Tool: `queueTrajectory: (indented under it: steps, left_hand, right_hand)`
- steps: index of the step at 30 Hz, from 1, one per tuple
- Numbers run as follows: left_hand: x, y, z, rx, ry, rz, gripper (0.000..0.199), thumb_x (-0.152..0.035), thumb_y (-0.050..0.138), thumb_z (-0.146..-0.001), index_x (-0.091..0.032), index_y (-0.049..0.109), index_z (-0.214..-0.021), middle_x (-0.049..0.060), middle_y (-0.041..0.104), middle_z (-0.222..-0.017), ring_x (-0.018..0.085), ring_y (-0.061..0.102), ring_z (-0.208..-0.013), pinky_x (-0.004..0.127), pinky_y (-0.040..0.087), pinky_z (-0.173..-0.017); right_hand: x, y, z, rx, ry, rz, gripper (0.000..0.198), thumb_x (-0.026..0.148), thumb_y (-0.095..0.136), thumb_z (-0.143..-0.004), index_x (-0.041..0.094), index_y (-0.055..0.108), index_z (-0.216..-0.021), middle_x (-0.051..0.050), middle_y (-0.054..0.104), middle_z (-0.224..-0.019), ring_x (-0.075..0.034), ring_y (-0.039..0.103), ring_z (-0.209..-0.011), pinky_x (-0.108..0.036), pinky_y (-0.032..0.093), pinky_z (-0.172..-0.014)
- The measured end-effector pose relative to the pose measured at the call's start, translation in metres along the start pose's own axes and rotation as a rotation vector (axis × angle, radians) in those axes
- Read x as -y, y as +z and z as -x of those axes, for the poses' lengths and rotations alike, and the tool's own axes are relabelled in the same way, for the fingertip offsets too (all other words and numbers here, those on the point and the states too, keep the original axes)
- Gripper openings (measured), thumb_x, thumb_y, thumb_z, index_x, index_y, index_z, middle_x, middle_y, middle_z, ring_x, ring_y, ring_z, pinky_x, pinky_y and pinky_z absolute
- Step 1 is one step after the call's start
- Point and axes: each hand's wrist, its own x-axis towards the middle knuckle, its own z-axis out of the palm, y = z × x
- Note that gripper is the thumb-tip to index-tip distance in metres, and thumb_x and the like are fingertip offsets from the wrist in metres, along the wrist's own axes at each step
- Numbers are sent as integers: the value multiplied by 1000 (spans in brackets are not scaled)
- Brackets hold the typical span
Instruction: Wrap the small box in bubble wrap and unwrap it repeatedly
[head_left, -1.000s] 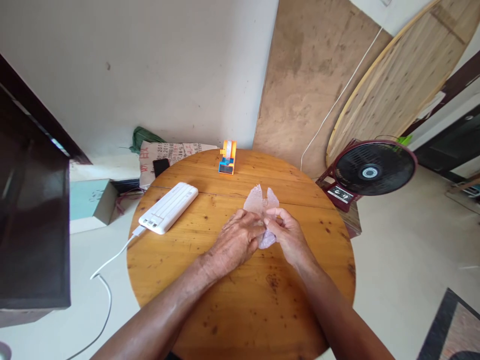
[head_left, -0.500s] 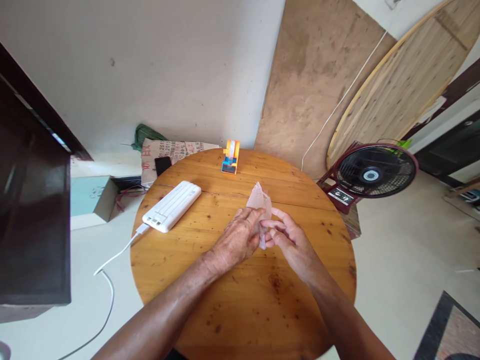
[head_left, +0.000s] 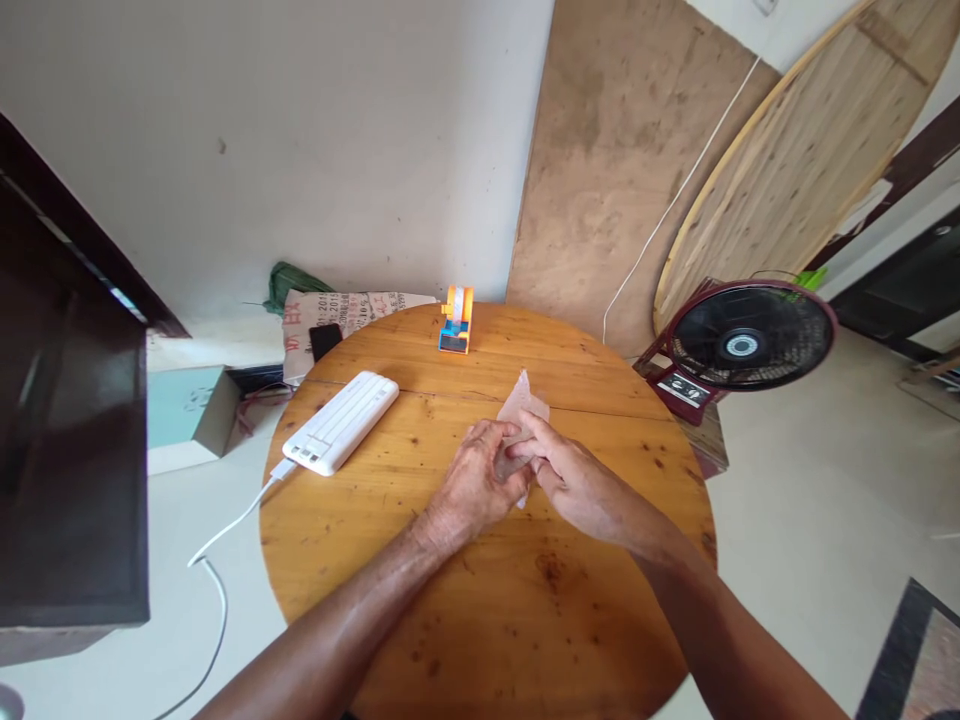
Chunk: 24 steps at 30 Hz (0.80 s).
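Note:
A translucent, pale pinkish piece of bubble wrap (head_left: 514, 408) is folded to a point at its far end, over the middle of the wooden table (head_left: 420, 620). My left hand (head_left: 480, 478) grips its left side, with thumb and fingers curled around it. From the right, my right hand (head_left: 574, 475) presses its fingers onto the wrap and almost meets the left fingertips. Between the two hands, the middle of the wrap is largely covered. Whether anything lies inside it I cannot make out.
An orange and blue tape dispenser (head_left: 456, 322) stands at the table's far edge. On the left lies a white power bank (head_left: 341, 422) with a white cable (head_left: 240, 520) hanging to the floor. A dark red fan (head_left: 739, 340) stands beyond the right edge.
My right hand has moved left, bringing its fingers onto the wrap. My left fingers have curled and drawn back slightly from lying flat across it. The view has shifted a little.

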Motion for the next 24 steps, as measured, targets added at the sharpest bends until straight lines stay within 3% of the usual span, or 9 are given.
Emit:
queueTrajectory:
  steps: [6,9,12,18,21,24]
  left_hand:
    - [2,-1,2,51,24,-33,42,-10,60,-72,-18,53,-113,8,58,-110,23,52,-107,40,44,-94]
    - [1,-2,3,88,6,-84,50,-5,55,-69,-18,52,-117,8,56,-114,24,49,-112,41,43,-98]
    - [1,-1,4,91,4,-107,49,-5,54,-69,-16,53,-116,9,56,-115,24,49,-113,41,42,-100]
    - [-1,0,5,85,20,-161,42,-5,54,-69,-15,59,-110,12,54,-120,25,49,-116,42,43,-102]
    - [-4,-1,5,127,4,-214,51,-5,52,-70,-14,54,-120,12,53,-124,25,48,-118,43,41,-104]
    - [-7,-3,1,190,2,-285,58,-5,51,-69,-13,49,-126,13,51,-130,26,46,-122,44,39,-106]
  right_hand:
    - [-7,-13,-4,7,12,-130,56,14,45,-84,24,42,-139,-6,70,-110,-22,63,-106,-42,47,-95]
    - [-21,-27,-9,-114,5,-161,45,19,46,-85,23,52,-129,-4,72,-102,-22,66,-97,-40,49,-90]
    - [-36,-39,-15,-206,-36,-44,33,19,46,-85,22,63,-113,-4,71,-95,-20,65,-88,-35,51,-80]
    - [-49,-30,-30,-130,-245,375,38,9,45,-79,28,68,-103,-2,53,-132,-21,60,-101,-32,48,-83]
    - [-55,-21,-33,-152,-241,491,32,8,45,-78,25,67,-95,-1,38,-147,-20,60,-101,-30,48,-77]
    - [-62,-19,-30,-262,-207,520,27,8,44,-80,23,64,-91,-2,32,-151,-15,62,-84,-29,46,-68]
